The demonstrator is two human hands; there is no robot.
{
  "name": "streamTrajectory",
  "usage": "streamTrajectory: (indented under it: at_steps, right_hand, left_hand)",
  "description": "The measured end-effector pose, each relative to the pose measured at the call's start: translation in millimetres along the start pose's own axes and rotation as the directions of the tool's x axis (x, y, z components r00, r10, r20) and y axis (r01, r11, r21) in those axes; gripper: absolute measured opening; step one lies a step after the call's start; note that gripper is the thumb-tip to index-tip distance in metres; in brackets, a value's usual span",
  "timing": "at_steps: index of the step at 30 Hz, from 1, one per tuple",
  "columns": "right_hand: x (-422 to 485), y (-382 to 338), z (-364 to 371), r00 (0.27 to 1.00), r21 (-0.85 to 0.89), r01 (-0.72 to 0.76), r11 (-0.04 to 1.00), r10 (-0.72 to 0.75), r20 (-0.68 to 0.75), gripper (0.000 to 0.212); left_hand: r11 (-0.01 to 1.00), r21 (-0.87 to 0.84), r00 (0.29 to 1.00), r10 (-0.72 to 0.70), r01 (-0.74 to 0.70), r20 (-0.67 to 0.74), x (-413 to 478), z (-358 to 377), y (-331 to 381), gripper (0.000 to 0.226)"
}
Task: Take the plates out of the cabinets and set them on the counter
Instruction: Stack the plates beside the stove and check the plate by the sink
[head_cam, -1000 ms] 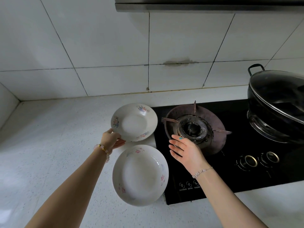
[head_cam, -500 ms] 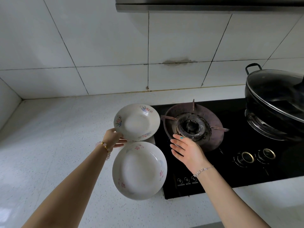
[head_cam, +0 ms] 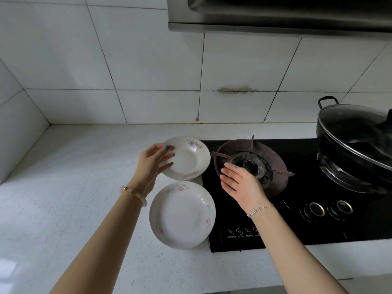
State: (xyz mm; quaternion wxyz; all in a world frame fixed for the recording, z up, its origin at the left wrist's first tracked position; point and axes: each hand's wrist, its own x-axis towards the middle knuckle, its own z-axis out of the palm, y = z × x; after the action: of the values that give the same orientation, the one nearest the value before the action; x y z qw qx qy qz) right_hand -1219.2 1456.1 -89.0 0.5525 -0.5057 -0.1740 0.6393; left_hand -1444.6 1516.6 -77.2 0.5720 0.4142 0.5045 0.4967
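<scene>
Two white plates with faint flower prints are on the white speckled counter (head_cam: 70,192), just left of the stove. The far plate (head_cam: 191,161) sits by the stove's back left corner, and its near rim slightly overlaps the far rim of the near plate (head_cam: 182,215). My left hand (head_cam: 151,164) is at the far plate's left rim, with its fairly straight fingers spread over the plate's inside and its thumb near the upper rim. My right hand (head_cam: 239,185) hovers empty over the stove beside both plates, with its fingers straight. No cabinet is in view.
A black glass gas stove (head_cam: 297,221) fills the right side, with a bare burner (head_cam: 250,164) under my right hand and two knobs (head_cam: 327,209). A black wok with a glass lid (head_cam: 356,141) sits on the right burner. A range hood (head_cam: 275,15) hangs overhead. Tiled walls close the back and left.
My left hand has slid from the far plate's lower left rim up over its left side, and its fingers have straightened. The camera view has tilted up. The right hand has hardly moved.
</scene>
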Motion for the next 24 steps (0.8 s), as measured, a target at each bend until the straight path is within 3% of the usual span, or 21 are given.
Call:
streamTrajectory:
  at_steps: [11,18,24]
  right_hand:
    - [-24,-5,12,0.984,-0.129,0.176,0.976,-0.174,0.030,0.021]
    - [-35,0,16,0.983,-0.115,0.182,0.977,-0.178,0.040,0.022]
    - [-38,1,41,0.976,-0.122,0.159,0.980,-0.138,0.165,0.020]
  left_hand:
    - [0.973,-0.210,0.994,-0.106,0.099,-0.021,-46,14,-7,0.019]
    - [0.973,-0.210,0.994,-0.104,0.098,-0.018,-65,1,-4,0.022]
    - [0.975,-0.222,0.993,-0.036,0.011,-0.108,-88,-12,14,0.022]
